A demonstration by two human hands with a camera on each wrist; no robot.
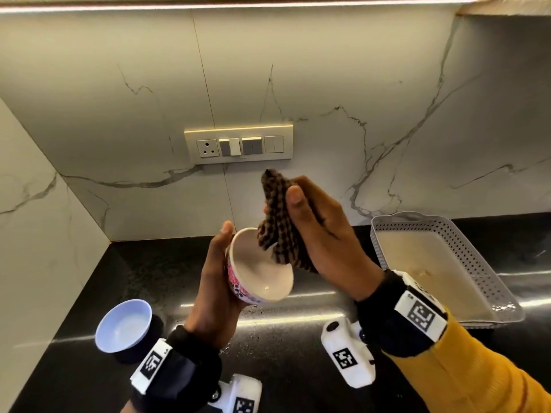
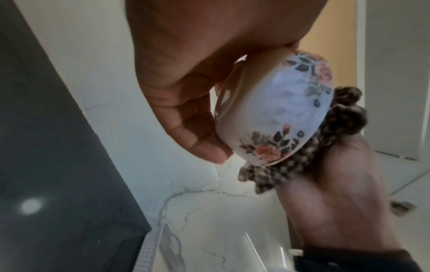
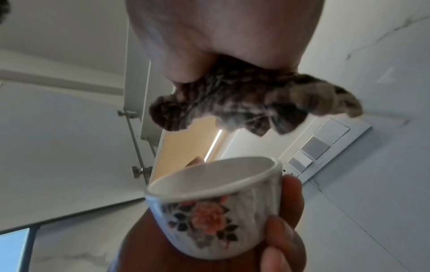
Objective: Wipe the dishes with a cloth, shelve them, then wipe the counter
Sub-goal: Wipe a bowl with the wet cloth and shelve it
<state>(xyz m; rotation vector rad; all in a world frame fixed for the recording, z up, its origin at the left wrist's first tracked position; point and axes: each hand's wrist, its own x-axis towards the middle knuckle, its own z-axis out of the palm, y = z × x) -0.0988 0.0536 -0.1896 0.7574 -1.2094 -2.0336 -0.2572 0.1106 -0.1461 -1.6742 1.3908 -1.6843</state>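
My left hand (image 1: 216,278) grips a small white bowl with a pink flower print (image 1: 259,272), tilted so its mouth faces right, above the black counter (image 1: 283,332). Its fingers curl round the bowl's base (image 2: 274,114). My right hand (image 1: 319,231) holds a brown checked cloth (image 1: 278,222) bunched between thumb and fingers. The cloth's lower end hangs over the bowl's rim and dips into it. In the right wrist view the cloth (image 3: 253,103) hangs just above the bowl (image 3: 216,211).
A pale blue bowl (image 1: 123,324) sits on the counter at the left. A white perforated tray (image 1: 441,263) lies at the right against the marble wall. A switch panel (image 1: 238,144) is on the wall behind. Overhead cabinets (image 3: 144,103) show.
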